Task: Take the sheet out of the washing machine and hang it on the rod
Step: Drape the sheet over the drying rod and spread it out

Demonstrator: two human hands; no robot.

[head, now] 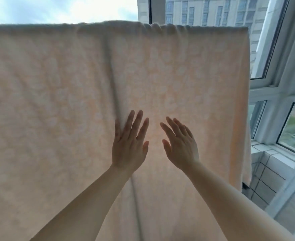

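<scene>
Hanging sheet (pixel 56 101) as a wall ahead; open passage only past its right edge, toward the window frame (pixel 272 94).

Daylight comes from behind, through the window (pixel 274 94), so the hanging sheet (pixel 56 101) glows peach, brightest between the two hands. The left hand (pixel 129 145) and right hand (pixel 181 146) look dim against it. The picture is soft throughout, and the window frames bend at the right edge.
</scene>
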